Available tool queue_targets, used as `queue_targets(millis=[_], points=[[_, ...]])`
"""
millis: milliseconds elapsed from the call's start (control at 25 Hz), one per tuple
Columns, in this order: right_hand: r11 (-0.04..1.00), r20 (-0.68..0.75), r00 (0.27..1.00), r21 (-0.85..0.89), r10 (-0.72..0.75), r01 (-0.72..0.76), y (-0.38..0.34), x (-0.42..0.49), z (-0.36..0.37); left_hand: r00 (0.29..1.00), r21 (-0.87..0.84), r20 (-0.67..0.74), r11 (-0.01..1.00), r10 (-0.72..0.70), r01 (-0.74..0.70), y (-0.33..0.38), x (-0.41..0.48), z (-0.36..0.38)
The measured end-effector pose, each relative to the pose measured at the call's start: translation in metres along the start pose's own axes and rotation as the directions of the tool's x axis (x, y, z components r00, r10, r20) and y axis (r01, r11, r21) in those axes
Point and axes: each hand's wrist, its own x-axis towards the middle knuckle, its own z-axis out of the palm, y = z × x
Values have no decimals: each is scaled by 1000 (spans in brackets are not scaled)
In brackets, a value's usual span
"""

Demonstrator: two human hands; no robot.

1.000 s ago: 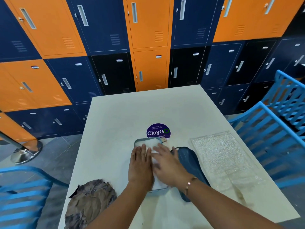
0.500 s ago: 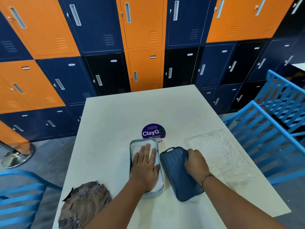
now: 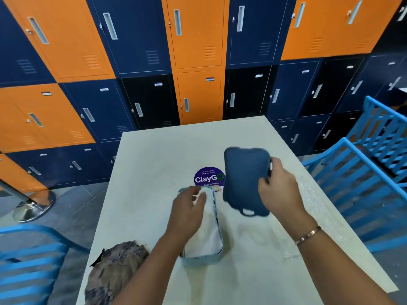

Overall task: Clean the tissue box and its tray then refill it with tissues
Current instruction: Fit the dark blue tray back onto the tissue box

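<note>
The right hand [image 3: 279,191] grips the blue lid [image 3: 243,179] up over the table [image 3: 154,172], and the left hand [image 3: 188,211] rests, fingers loose, on the white tissues [image 3: 207,237] in the tray [image 3: 201,259].

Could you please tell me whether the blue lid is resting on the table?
No, the right hand grips the blue lid and holds it raised above the table.
</note>
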Motion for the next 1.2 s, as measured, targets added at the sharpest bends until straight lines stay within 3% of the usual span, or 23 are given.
queue_targets(millis=[40, 120, 200, 240, 320, 440, 560, 720, 840, 960, 1200], points=[[998, -104, 993, 23, -50, 52, -8, -2, -3, 995, -218, -31, 972, -94, 85, 12, 4, -6], [978, -252, 955, 91, -157, 185, -21, -8, 8, 962, -604, 70, 756, -265, 252, 31, 17, -21], [937, -277, 930, 183, -241, 298, -21, -13, 38, 926, -773, 201, 529, -321, 351, 41, 28, -31], [912, -234, 933, 245, -275, 330, -17, -16, 56, 915, -791, 222, 486, -338, 371, 39, 31, -34], [871, -80, 942, 361, -326, 332, -10, -26, 86, 925, -759, 192, 548, -327, 352, 29, 27, -36], [874, 112, 935, 408, -335, 265, 4, -51, 107, 980, -513, 49, 837, -192, 190, 1, 11, -30], [873, 240, 908, 437, -344, 216, 15, -72, 113, 994, -344, -68, 938, -81, 52, -17, -13, -24], [849, 405, 804, 482, -436, 218, 21, -80, 115, 973, -256, -226, 967, -55, -4, -39, -42, -8], [878, 419, 834, 455, -360, 150, 27, -77, 115, 967, -337, -234, 941, -105, 21, -47, -62, 3], [889, 381, 856, 423, -349, 174, 32, -79, 113, 961, -355, -237, 933, -145, 53, -54, -75, 11], [856, 335, 881, 498, -335, 137, 33, -83, 110, 982, -290, -178, 957, -66, 11, -52, -83, 9]])
